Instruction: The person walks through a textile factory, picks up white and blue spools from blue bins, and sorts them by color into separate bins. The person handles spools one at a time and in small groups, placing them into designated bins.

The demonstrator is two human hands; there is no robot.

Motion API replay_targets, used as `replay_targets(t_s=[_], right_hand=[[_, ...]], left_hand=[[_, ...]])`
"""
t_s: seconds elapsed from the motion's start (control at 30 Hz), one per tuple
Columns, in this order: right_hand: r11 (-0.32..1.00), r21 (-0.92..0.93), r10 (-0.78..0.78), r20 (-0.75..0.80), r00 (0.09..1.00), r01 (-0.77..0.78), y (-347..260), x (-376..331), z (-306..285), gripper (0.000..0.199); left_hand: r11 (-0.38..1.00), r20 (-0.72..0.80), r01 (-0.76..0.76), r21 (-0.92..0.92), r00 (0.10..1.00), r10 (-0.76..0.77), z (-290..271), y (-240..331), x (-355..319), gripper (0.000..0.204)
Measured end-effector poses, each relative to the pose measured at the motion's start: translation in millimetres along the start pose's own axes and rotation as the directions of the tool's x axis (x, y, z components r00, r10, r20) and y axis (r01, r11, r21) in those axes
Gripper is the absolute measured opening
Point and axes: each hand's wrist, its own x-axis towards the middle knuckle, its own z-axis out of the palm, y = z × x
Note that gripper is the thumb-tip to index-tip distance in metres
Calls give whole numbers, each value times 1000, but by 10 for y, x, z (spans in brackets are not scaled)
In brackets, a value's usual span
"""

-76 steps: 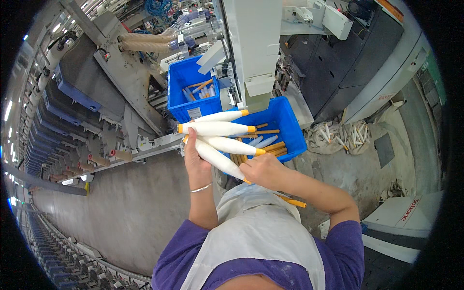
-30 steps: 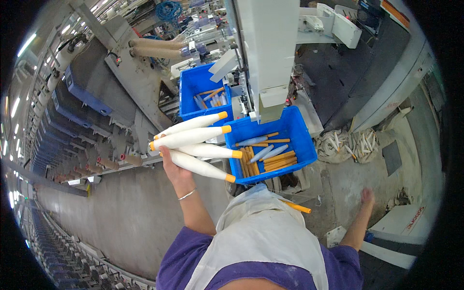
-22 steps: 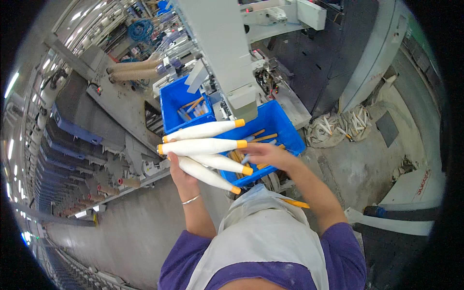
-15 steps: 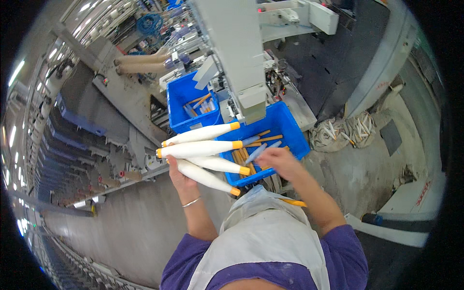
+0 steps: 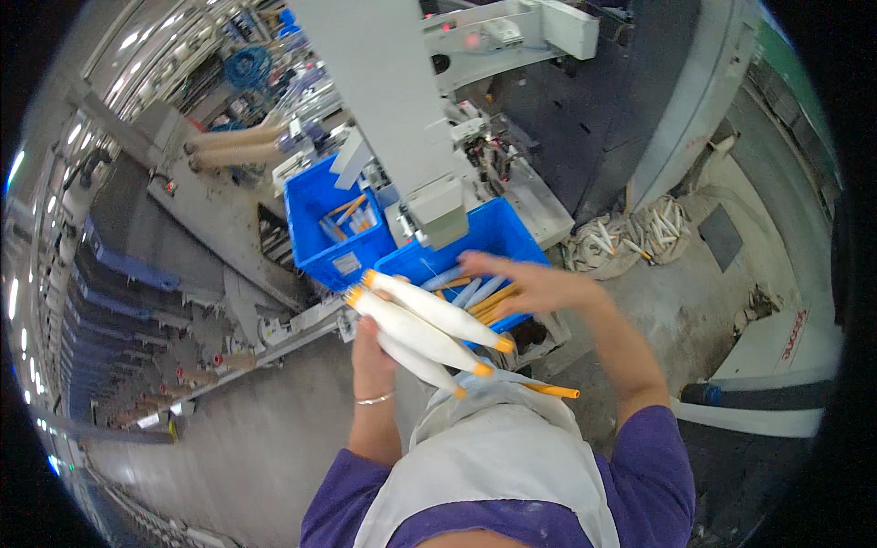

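My left hand clamps three white yarn bobbins in its grip; my right hand – fingers spread, holding nothing – hovers over the blue bin of empty tubes.

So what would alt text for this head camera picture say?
A person's left hand grips three white yarn bobbins with orange tips, while the right hand reaches into a blue bin of empty tubes beside grey machinery.
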Motion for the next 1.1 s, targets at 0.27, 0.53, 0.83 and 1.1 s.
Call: replay_targets(t_s=[0.27, 0.53, 0.83, 1.1], right_hand=[[660, 633, 235, 337, 912, -404, 166, -334, 1266, 77], [818, 572, 121, -68, 990, -61, 235, -486, 1300, 68], [743, 646, 263, -41, 964, -175, 594, -843, 413, 61], [593, 612, 698, -65, 713, -524, 419, -577, -1317, 50]], left_hand=[[977, -200, 209, 47, 960, -196, 251, -569, -296, 65], [953, -89, 13, 304, 996, 15, 795, -641, 32, 28], [968, -295, 34, 247, 955, 42, 1023, -1088, 510, 37], [821, -342, 403, 405, 899, -272, 507, -1041, 244, 49]])
